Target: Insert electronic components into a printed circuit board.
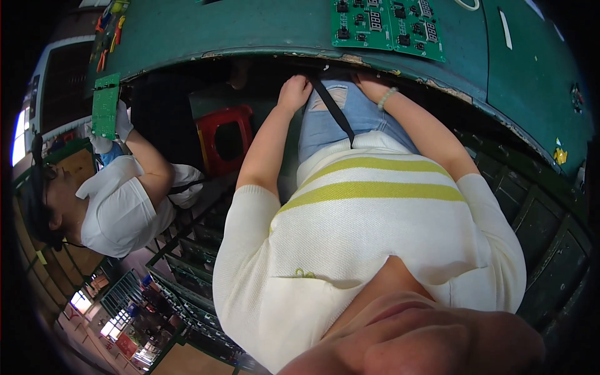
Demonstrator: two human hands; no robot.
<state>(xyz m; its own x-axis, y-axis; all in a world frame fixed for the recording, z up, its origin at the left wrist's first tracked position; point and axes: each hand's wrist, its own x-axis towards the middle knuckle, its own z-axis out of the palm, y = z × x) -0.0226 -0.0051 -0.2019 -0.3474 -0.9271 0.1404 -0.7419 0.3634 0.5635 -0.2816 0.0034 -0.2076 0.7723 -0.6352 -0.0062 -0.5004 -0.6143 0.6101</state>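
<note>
My left hand (pixel 295 94) is closed, its fingers curled beside the thigh of my ripped blue jeans (pixel 370 122). Whatever it may hold is hidden. A black strap (pixel 332 107) runs from close by that hand down across my lap. On the other thigh rests my right hand (pixel 372 89), a pale bead bracelet (pixel 387 97) at its wrist. The bench edge and shadow hide its fingers. Just beyond both hands, a panel of green circuit boards (pixel 390 28) with digit displays and black parts lies on the bench.
The green workbench (pixel 262 28) has a chipped front edge above my lap. At left a co-worker in a white top holds a green circuit board (pixel 105 106). Beside me stands a red stool (pixel 226 140). Pliers (pixel 117 34) lie at the far left; a white strip (pixel 505 29) lies right.
</note>
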